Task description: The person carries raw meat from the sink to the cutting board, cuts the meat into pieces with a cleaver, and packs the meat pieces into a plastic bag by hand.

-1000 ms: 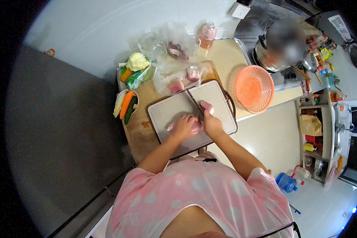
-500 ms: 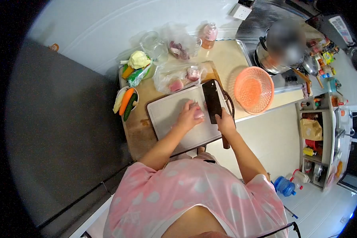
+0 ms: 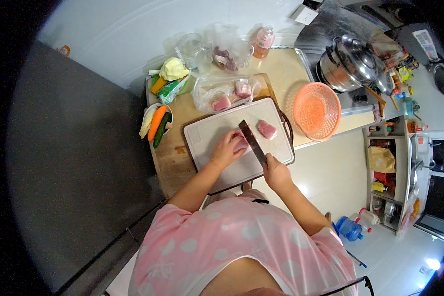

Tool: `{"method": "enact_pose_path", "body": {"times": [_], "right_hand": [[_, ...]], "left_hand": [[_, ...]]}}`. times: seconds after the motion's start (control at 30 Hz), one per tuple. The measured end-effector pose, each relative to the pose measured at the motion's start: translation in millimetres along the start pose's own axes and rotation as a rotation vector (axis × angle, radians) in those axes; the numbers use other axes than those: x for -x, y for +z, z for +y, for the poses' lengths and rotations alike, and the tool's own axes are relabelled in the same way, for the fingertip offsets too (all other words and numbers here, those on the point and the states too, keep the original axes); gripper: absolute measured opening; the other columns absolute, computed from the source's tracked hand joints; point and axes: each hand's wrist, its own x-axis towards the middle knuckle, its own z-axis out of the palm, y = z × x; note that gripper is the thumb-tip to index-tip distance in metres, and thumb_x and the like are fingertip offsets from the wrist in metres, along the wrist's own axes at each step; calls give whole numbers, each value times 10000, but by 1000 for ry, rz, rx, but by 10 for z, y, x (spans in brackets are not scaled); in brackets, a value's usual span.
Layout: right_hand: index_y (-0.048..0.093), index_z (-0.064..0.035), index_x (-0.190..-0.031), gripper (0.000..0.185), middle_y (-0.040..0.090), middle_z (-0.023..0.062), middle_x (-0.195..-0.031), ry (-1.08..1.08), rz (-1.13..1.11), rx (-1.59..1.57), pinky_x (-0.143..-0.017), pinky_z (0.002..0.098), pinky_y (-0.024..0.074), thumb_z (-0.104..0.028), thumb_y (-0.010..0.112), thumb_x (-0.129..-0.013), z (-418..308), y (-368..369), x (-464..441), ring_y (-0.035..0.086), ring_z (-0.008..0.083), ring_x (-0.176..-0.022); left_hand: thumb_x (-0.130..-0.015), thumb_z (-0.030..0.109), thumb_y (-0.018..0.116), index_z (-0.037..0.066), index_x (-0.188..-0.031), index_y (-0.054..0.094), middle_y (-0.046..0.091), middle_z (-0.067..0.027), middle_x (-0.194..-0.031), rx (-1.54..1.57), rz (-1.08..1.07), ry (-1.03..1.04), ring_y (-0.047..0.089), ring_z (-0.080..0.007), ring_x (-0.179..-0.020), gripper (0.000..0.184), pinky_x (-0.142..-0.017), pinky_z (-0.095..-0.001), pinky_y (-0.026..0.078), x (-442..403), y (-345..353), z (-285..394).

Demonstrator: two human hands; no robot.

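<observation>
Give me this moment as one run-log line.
left hand: holding meat | right hand: gripping cleaver beside meat | second piece: on board, right of cleaver

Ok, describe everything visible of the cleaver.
The cleaver has a dark, metallic-looking blade, showing as a narrow strip pointing forward and slightly left. The right hand grips its near end, hiding most of the handle. The blade is over the cutting board, right beside the meat under the left hand; contact is unclear.
</observation>
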Motion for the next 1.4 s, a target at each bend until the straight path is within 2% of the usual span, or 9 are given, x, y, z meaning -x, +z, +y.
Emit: {"method": "enact_pose_path", "body": {"times": [0.17,0.37,0.77,0.97,1.07,1.17,1.27,1.4], "right_hand": [[423,22,-1069,255,595,245,-842,16,13,73,-621,506,482,-95,510,-860,-30,135,28,604,428,-723],[405,28,-1055,224,606,249,-806,87,-94,123,-633,500,493,-110,457,-885,-221,134,-36,612,422,-709],[398,17,-1033,188,613,258,-742,77,-194,149,-632,515,489,-79,428,-875,-324,84,-253,619,427,-698],[398,53,-1069,255,611,265,-722,2,-178,101,-609,522,483,-71,427,-849,-413,-15,-492,615,431,-672],[390,81,-1109,309,612,271,-737,86,-151,121,-605,523,478,-90,421,-854,-287,256,-674,610,437,-669],[386,89,-1136,333,613,271,-741,66,-114,119,-600,529,471,-91,405,-856,-327,311,-786,603,445,-664],[393,85,-1150,342,617,269,-747,53,-99,125,-599,526,472,-84,402,-853,-366,197,-692,609,440,-673],[383,57,-1174,364,626,259,-771,169,-215,193,-628,514,484,-58,427,-832,-396,101,-344,621,429,-706]], "left_hand": [[-718,254,732,101,-1111,574,477,-120,-1206,-36,11,29,504,-337,-1099,451,-935,-432,436,1,-4,10],[-690,258,748,86,-1112,561,472,-123,-1208,-66,32,59,497,-349,-1107,492,-928,-439,440,0,-24,-11],[-647,210,758,60,-1048,576,504,-129,-1145,88,80,50,524,-340,-1050,466,-885,-419,463,-51,-302,192],[-625,192,764,49,-1017,585,516,-130,-1110,144,116,89,531,-337,-1028,455,-872,-417,468,-94,-475,308],[-622,189,765,42,-1007,583,516,-136,-1104,131,123,86,530,-342,-1017,451,-868,-418,468,-88,-410,241],[-606,213,784,21,-1007,582,513,-169,-1104,91,130,80,537,-357,-1006,489,-868,-421,468,-68,-342,153],[-607,210,787,23,-1021,581,508,-179,-1130,128,91,69,532,-366,-1030,499,-879,-422,465,-53,-298,129],[-619,199,760,34,-1019,569,519,-162,-1105,168,103,59,523,-366,-1018,472,-878,-430,458,-49,-225,83]]}}
